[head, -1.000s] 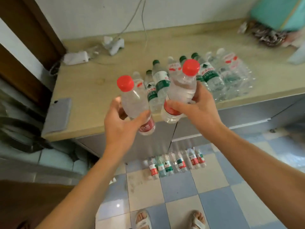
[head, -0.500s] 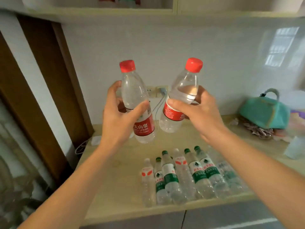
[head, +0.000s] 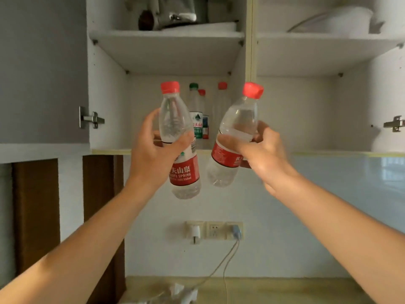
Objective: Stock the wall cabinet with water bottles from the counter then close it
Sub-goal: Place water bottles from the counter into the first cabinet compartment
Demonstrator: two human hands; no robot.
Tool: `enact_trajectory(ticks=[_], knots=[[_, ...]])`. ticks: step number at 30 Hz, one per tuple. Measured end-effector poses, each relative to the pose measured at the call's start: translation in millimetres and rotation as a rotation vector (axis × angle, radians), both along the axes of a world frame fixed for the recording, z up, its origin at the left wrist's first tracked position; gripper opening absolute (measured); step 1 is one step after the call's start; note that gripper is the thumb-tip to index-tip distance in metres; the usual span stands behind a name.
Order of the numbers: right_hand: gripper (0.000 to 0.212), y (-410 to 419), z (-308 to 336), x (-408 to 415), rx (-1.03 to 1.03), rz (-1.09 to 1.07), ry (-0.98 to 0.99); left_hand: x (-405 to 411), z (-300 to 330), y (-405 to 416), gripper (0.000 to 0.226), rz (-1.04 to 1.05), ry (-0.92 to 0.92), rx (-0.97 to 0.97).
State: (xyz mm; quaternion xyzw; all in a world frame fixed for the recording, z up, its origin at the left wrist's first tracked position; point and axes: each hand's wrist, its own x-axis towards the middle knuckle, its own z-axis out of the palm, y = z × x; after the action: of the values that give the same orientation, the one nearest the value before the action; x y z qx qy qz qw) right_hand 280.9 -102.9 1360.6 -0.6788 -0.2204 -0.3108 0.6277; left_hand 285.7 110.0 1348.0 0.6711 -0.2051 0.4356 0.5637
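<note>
Once counter-high, bottles (head: 175,119) now cabinet-high (head: 109,84).

Each hand grips a red-capped bottle (head: 179,141) below the open cabinet (head: 166,51).

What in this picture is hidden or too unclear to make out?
Head view:
- Cabinet bottles at the back: count unclear, the left-hand bottle and right-hand bottle cover them.
- Cabinet doors: cut off by the edges; only hinges show.
- Top-shelf items: cropped by the top edge.
- Counter: mostly below the frame.
</note>
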Motion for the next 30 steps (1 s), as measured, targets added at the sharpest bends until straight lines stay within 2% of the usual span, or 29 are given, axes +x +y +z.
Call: enact_trajectory(ticks=[3,8,12,18,24,28,30], knots=[[0.055,13,29,29,-0.013,-0.028,-0.024,30,28,10,0.08,0.021,-0.029,0.001],[0.039,26,65,79,-0.015,-0.1,-0.088,95,68,21,0.078,-0.01,-0.021,-0.083],[0.038,30,82,109,-0.03,-0.185,-0.069,137,89,26,0.079,-0.059,0.008,-0.12],[0.039,37,76,137,-0.127,-0.305,-0.064,170,90,27,0.085,-0.061,0.023,-0.022],[0.063,39,73,150,-0.323,-0.487,-0.01,181,85,28,0.081,-0.106,0.028,0.11],[0.062,35,62,164,-0.354,-0.498,0.068,187,83,42,0.103,-0.048,0.069,0.294],[0.067,35,56,169,-0.343,-0.508,0.072,190,79,45,0.106,-0.009,0.087,0.345]])
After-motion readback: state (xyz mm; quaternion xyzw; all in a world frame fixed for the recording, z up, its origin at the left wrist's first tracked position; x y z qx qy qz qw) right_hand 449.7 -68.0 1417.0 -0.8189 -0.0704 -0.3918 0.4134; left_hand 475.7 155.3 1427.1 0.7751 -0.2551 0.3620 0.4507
